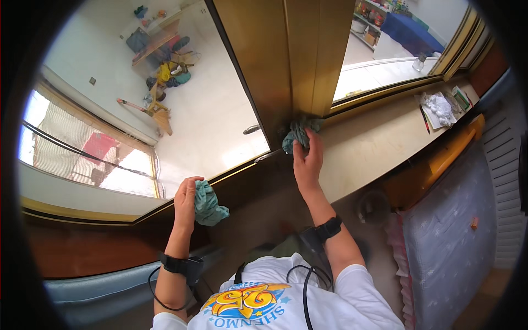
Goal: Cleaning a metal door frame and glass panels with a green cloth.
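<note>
My left hand (185,203) holds a crumpled teal cloth (209,203) beside the lower gold-coloured frame of a large glass pane. Further right and higher, my right hand (308,165) grips a second, darker teal cloth (298,138). That cloth touches the foot of a brown-gold metal post (288,53), where the post meets a pale ledge (354,144). Both hands are fully in sight, with a black band strapped to each forearm. Folds of cloth hide some fingertips.
On the ledge's far right lie a red-and-black pen (424,119) and a crumpled white plastic bag (438,108). A blue patterned cover (449,231) is at the right. Through the glass show a straw broom (162,119) and a blue-covered table (408,35). Black cables loop near my arms.
</note>
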The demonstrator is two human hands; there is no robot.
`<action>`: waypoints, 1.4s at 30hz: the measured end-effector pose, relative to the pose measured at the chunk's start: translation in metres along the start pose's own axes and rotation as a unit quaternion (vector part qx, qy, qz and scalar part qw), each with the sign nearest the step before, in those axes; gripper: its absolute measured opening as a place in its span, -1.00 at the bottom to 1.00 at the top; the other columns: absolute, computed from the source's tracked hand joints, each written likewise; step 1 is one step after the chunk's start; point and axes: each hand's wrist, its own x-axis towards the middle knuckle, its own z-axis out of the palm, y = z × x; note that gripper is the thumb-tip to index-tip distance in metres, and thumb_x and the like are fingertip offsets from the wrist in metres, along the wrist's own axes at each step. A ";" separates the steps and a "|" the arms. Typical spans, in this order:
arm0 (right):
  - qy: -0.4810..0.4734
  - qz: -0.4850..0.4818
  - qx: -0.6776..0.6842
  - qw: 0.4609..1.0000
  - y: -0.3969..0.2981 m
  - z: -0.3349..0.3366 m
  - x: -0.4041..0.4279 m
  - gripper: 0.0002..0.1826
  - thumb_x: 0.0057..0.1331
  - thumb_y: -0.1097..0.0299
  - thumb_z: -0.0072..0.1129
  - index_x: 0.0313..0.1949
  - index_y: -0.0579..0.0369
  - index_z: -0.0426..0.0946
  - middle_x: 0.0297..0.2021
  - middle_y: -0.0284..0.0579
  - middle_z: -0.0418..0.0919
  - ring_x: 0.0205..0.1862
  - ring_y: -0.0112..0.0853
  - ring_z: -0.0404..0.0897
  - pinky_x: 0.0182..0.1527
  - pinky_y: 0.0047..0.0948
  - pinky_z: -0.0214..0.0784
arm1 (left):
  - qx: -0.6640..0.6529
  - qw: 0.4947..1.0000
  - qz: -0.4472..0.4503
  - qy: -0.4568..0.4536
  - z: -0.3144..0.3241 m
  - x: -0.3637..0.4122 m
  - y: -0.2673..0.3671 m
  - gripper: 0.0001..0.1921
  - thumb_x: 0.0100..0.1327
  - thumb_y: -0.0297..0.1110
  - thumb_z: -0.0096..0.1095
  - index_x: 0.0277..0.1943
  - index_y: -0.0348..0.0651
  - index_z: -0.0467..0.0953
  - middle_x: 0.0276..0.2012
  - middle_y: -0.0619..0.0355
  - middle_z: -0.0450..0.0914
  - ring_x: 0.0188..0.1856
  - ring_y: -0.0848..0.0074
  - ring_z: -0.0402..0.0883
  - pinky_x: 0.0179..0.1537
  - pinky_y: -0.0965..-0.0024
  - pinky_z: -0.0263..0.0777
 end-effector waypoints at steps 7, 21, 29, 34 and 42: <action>-0.020 -0.052 -0.142 0.988 0.064 -0.001 -0.013 -0.63 0.11 0.53 0.17 -0.04 0.12 0.42 -0.15 0.04 0.43 -0.11 0.00 0.46 -0.08 -0.17 0.34 | 0.248 0.962 0.065 -0.089 0.052 0.015 0.018 -0.63 0.24 -0.21 0.23 0.04 -0.19 0.45 -0.28 0.04 0.60 -0.29 0.32 0.58 -0.23 0.39 0.42; 0.038 -0.062 -0.075 0.995 0.020 0.003 0.014 -0.70 0.07 0.52 0.21 -0.17 0.16 0.44 -0.23 0.02 0.47 -0.17 0.00 0.49 -0.14 -0.21 0.37 | 0.381 0.888 0.181 -0.182 0.128 0.068 0.005 -0.72 0.29 -0.14 0.11 -0.13 -0.16 0.52 -0.30 -0.01 0.60 -0.23 0.09 0.57 -0.21 0.15 0.42; 0.088 -0.129 -0.032 0.987 -0.053 0.005 0.064 -0.70 0.02 0.54 0.22 -0.22 0.15 0.40 -0.27 0.00 0.45 -0.23 0.01 0.49 -0.21 -0.17 0.37 | 0.381 0.881 0.197 -0.198 0.126 0.078 0.003 -0.74 0.30 -0.16 0.06 -0.30 -0.18 0.52 -0.41 -0.01 0.56 -0.28 0.06 0.54 -0.28 0.10 0.40; 0.090 -0.109 -0.081 0.987 0.001 0.009 0.033 -0.69 0.00 0.53 0.24 -0.23 0.14 0.40 -0.31 0.00 0.45 -0.25 0.01 0.48 -0.24 -0.17 0.37 | 0.371 0.884 0.186 -0.213 0.130 0.079 0.005 -0.74 0.29 -0.16 0.07 -0.31 -0.19 0.53 -0.41 -0.02 0.57 -0.27 0.06 0.55 -0.28 0.08 0.40; 0.087 -0.125 -0.065 0.986 -0.056 0.006 0.066 -0.70 -0.02 0.54 0.25 -0.26 0.13 0.39 -0.31 0.00 0.44 -0.23 0.01 0.48 -0.24 -0.16 0.38 | 0.339 0.911 0.134 -0.193 0.127 0.075 -0.002 -0.71 0.28 -0.12 0.09 -0.24 -0.16 0.60 -0.36 -0.04 0.61 -0.23 0.07 0.57 -0.24 0.12 0.42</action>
